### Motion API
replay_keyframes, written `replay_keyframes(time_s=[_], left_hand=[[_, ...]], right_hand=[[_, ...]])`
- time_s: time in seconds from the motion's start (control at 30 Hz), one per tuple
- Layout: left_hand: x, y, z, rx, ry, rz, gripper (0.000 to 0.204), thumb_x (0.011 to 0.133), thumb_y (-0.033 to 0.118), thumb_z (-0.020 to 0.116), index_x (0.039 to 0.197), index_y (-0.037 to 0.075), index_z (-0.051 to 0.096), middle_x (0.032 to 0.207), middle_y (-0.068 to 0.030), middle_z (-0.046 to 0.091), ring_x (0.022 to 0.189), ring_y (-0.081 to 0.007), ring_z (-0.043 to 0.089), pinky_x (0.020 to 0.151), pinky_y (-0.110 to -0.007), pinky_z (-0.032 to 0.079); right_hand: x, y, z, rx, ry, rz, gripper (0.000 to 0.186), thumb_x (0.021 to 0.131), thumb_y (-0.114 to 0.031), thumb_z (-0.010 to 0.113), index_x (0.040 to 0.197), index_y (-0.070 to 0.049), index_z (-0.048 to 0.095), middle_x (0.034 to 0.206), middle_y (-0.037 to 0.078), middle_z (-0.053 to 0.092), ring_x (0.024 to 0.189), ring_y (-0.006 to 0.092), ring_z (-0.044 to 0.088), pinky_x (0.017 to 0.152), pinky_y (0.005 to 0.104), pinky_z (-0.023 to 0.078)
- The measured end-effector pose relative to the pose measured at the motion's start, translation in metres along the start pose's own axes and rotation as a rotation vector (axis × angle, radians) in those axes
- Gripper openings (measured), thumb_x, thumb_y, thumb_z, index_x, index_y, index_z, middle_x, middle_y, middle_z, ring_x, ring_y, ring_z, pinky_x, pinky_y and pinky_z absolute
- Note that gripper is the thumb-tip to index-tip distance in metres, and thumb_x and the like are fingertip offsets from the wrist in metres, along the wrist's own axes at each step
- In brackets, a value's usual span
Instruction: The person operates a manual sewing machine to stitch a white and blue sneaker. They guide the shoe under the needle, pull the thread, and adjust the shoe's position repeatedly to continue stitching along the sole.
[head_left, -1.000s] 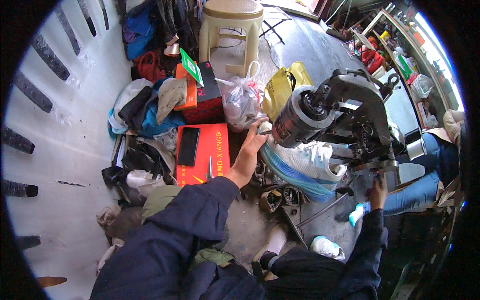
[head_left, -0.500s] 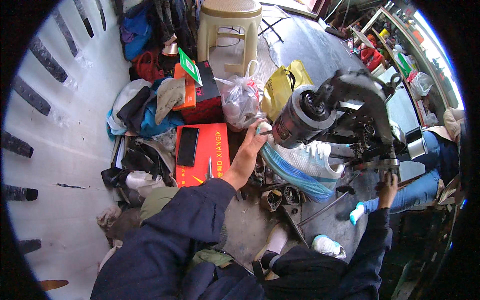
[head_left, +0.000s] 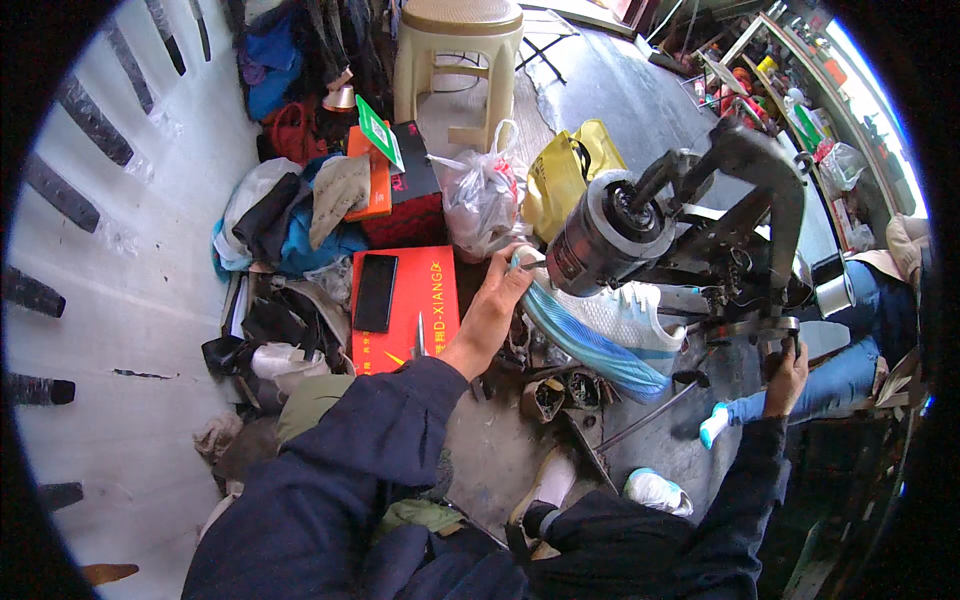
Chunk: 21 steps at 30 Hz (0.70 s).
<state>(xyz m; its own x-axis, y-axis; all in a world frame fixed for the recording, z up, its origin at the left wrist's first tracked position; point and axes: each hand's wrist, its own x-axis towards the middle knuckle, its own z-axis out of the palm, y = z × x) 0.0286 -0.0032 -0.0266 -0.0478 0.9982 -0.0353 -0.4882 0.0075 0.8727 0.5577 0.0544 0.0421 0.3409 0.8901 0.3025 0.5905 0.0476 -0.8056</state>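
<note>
The toe end of a white and blue sneaker (head_left: 592, 325) is gripped by my left hand (head_left: 492, 312), its fingers closed on it. The shoe sits under the dark cylindrical head of a hand-cranked shoe-sewing machine (head_left: 607, 232); this head hides part of the shoe's upper. On the machine's right side, my right hand (head_left: 786, 380) is closed around the small crank handle at its wheel (head_left: 750, 328). A spool of white thread (head_left: 833, 295) sits just above that hand. Another white sneaker (head_left: 657, 492) lies on the floor near my leg.
A phone (head_left: 375, 292) and scissors (head_left: 420, 335) lie on a red box (head_left: 405, 345) at left. Behind the shoe are a plastic bag (head_left: 482, 205), a yellow bag (head_left: 572, 175) and a beige stool (head_left: 460, 60). Another person's jeans-clad leg (head_left: 835, 385) stretches in from the right.
My right hand has shifted slightly right with the crank, and the machine's upper linkage has changed position. The left hand and the sneaker stay almost in place.
</note>
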Motion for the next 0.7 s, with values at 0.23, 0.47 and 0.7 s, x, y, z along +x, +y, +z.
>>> replay_keyframes(time_s=[0.23,0.47,0.7], left_hand=[[0.0,0.004,-0.001,0.006,-0.007,0.014,0.051,0.11,0.038,0.052,0.149,0.006,0.042,0.134,-0.0045,0.055,0.124,-0.0125,0.05,0.112,-0.029,0.034],[0.001,0.003,-0.003,0.067,-0.001,-0.016,0.05,0.11,0.04,0.052,0.146,0.006,0.044,0.134,-0.0041,0.054,0.125,-0.0133,0.05,0.112,-0.03,0.034],[0.001,0.003,-0.003,0.005,-0.008,-0.033,0.047,0.11,0.038,0.052,0.146,0.008,0.045,0.132,-0.0035,0.055,0.125,-0.0122,0.049,0.11,-0.029,0.035]], right_hand=[[-0.048,0.057,0.05,-0.131,-0.453,0.422,0.039,0.102,-0.032,0.062,0.128,-0.003,0.064,0.073,0.007,0.065,0.056,0.0186,0.065,0.048,0.0324,0.046],[-0.045,-0.048,0.03,0.1,-0.432,0.17,0.029,0.104,-0.028,0.063,0.109,0.0,0.067,0.086,0.001,0.064,0.076,0.0104,0.057,0.066,0.0278,0.047],[0.01,0.022,-0.016,-0.175,-0.03,0.092,0.026,0.106,-0.026,0.057,0.113,-0.001,0.063,0.085,0.003,0.061,0.072,0.0123,0.054,0.06,0.0285,0.045]])
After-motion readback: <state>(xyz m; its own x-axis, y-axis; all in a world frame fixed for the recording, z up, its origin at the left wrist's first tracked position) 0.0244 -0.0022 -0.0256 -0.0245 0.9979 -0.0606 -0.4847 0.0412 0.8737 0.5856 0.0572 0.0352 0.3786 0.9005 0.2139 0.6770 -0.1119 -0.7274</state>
